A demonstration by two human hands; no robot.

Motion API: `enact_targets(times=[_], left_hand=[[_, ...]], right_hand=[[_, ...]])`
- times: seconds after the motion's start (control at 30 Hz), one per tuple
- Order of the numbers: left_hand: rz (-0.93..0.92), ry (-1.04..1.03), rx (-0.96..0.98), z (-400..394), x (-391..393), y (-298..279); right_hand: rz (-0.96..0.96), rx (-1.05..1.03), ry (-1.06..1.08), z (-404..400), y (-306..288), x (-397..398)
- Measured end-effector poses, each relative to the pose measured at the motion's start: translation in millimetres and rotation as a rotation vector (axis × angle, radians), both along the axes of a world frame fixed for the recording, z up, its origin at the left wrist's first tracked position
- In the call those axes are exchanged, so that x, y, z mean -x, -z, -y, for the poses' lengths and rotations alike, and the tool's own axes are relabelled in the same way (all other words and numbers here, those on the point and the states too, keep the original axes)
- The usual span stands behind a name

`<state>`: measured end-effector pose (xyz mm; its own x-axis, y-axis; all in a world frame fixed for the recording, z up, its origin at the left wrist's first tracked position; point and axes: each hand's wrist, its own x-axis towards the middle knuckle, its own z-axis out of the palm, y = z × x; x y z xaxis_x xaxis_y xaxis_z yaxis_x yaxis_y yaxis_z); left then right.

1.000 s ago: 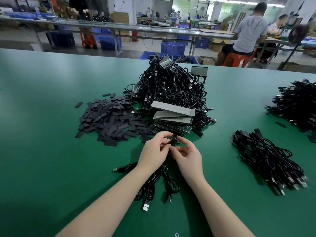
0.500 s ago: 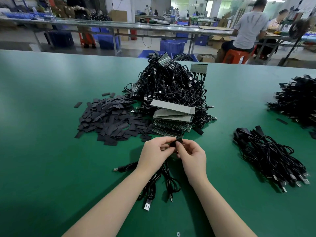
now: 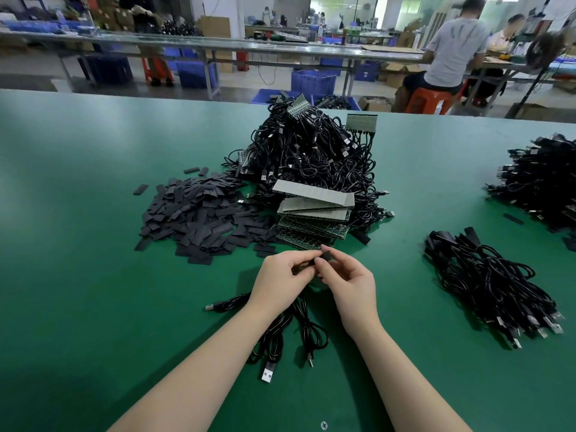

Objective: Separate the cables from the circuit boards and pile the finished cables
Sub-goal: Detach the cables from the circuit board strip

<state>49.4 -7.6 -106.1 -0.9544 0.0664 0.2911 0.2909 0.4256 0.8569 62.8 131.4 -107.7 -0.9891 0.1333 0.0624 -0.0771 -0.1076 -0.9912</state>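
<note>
Starting at the left of the green table, we have a spread of flat black strips, loosely scattered, with a couple of strays off the top edge. Just right of them rises the big tangle of black cables, a few boards still attached near the top. Leaning against its front is a stack of boards, the upper ones grey-faced and fanned, the lower ones showing green edges.

Now the hands, right in front of that stack. Left hand has fingers curled round a small board, thumb on top; only a sliver of it shows. Right hand meets it, thumb and forefinger pinching a little black connector at the board's end. So both are grasping, fingertips nearly touching.

Beneath the wrists a few loose cables trail toward us, one USB plug lying nearest.

Further right, well apart, sits the finished pile, cables lying roughly parallel, plugs pointing down-right. At the far right edge, another dark heap, partly cut off by the frame.
</note>
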Motion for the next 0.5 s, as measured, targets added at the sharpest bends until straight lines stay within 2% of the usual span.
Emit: enact_targets(times=[0.33, 0.5], left_hand=[[-0.001, 0.028, -0.061, 1.4, 1.6, 1.9], [0.029, -0.021, -0.050, 0.4, 3.1, 4.2]], right_hand=[[0.007, 0.000, 0.034, -2.3, -1.1, 0.4], [0.019, -0.011, -0.027, -7.3, -4.7, 7.8]])
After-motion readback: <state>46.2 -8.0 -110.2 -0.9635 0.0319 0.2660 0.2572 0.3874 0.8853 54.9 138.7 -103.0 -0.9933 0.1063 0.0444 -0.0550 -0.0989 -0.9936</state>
